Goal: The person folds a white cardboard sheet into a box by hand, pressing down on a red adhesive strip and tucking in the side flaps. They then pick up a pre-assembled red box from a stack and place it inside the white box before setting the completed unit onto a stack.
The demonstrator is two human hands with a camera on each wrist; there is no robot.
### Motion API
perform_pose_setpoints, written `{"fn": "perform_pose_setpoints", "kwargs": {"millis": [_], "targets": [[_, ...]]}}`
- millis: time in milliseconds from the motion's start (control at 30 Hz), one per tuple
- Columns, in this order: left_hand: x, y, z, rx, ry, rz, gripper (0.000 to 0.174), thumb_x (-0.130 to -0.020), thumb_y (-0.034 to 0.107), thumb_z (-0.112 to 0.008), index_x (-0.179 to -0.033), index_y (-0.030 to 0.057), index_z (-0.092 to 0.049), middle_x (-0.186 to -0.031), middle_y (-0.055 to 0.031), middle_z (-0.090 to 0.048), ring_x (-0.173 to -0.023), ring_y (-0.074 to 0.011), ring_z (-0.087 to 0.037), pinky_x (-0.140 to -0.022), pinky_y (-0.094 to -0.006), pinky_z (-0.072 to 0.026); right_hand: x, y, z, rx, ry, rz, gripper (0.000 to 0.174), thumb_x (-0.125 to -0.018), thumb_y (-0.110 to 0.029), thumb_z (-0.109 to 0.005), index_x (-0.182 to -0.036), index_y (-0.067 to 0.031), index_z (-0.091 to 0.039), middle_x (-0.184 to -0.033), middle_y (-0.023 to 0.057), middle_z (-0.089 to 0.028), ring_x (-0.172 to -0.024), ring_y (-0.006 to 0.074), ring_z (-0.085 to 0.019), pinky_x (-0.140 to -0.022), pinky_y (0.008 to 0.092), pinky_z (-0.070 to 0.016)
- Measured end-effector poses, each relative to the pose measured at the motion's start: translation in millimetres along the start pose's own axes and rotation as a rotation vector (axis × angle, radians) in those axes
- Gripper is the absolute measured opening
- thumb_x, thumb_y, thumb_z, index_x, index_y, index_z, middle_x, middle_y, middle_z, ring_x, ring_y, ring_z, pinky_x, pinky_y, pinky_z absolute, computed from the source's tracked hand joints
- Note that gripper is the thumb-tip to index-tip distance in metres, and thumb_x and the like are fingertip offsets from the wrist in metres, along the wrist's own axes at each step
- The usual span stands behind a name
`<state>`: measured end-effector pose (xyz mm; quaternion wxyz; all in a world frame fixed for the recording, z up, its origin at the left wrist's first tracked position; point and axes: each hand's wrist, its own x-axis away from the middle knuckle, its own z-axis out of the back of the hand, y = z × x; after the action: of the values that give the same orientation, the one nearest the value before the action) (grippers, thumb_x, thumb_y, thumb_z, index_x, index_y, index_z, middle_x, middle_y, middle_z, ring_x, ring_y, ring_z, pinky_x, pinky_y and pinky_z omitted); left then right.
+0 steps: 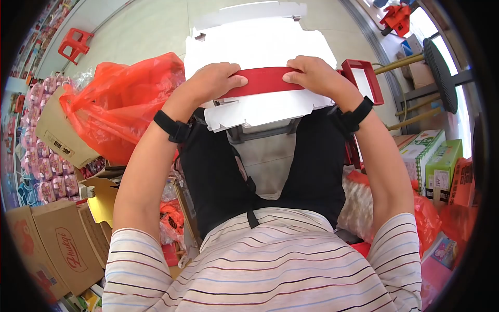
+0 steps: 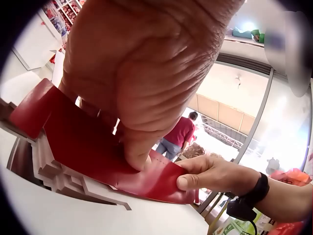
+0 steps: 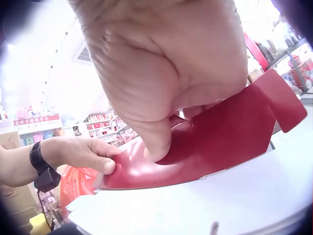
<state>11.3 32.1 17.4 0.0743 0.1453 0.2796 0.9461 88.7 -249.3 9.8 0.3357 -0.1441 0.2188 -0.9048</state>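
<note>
A red card strip (image 1: 265, 79) with a flap at its end is held between both hands over white card sheets (image 1: 260, 47). My left hand (image 1: 217, 81) grips its left part, thumb on the near face and fingers behind. On the right part, my right hand (image 1: 316, 74) pinches it the same way. The strip bows a little in the right wrist view, where its flap (image 3: 288, 107) juts out. Layered pale card edges (image 2: 54, 169) show below it in the left wrist view. A red open box frame (image 1: 362, 82) stands beside the right hand.
An orange-red plastic bag (image 1: 127, 106) bulges on the left, beside cardboard boxes (image 1: 65, 249). On the right are a stool with a dark seat (image 1: 439, 75) and a green box (image 1: 443, 169). A small red stool (image 1: 75, 45) stands far left.
</note>
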Motion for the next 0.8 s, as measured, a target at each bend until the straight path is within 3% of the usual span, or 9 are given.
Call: {"fn": "perform_pose_setpoints", "kwargs": {"millis": [67,367,567,800], "targets": [[1,5,3,0.076,-0.024,0.063,0.037,-0.103,0.038,-0.064,-0.106,0.0017,-0.072,-0.095,-0.0204,-0.073,-0.09,-0.0357,-0.069,-0.084,-0.0448,-0.0522,-5,1,1,-0.016,-0.029,-0.035,0.034,-0.099,-0.034,-0.072,-0.105,-0.0009,-0.072,-0.097,0.0174,-0.069,-0.095,0.035,-0.066,-0.085,0.0434,-0.0517],[-7,5,8,-0.055,-0.078,0.039,0.037,-0.103,0.038,-0.062,-0.103,0.0023,-0.074,-0.093,-0.0212,-0.073,-0.091,-0.0374,-0.07,-0.084,-0.0462,-0.0531,-14,8,-6,0.067,0.011,-0.006,0.035,-0.099,-0.038,-0.071,-0.105,-0.004,-0.074,-0.098,0.0156,-0.07,-0.095,0.0336,-0.067,-0.085,0.0438,-0.0518],[-12,-7,-1,-0.129,0.023,-0.08,0.037,-0.104,0.036,-0.061,-0.108,0.002,-0.074,-0.099,-0.0226,-0.074,-0.097,-0.0396,-0.07,-0.088,-0.0477,-0.0529,-15,7,-5,0.098,0.027,0.011,0.036,-0.098,-0.038,-0.072,-0.11,-0.0049,-0.076,-0.1,0.014,-0.072,-0.099,0.0335,-0.068,-0.087,0.044,-0.0526],[-15,-6,1,-0.131,0.005,-0.084,0.036,-0.104,0.034,-0.059,-0.107,0.0015,-0.074,-0.101,-0.0227,-0.074,-0.1,-0.0403,-0.069,-0.09,-0.0484,-0.0524,-18,7,-3,0.097,0.004,-0.002,0.038,-0.098,-0.039,-0.072,-0.114,-0.0056,-0.076,-0.102,0.0133,-0.073,-0.101,0.034,-0.069,-0.088,0.0446,-0.053]]}}
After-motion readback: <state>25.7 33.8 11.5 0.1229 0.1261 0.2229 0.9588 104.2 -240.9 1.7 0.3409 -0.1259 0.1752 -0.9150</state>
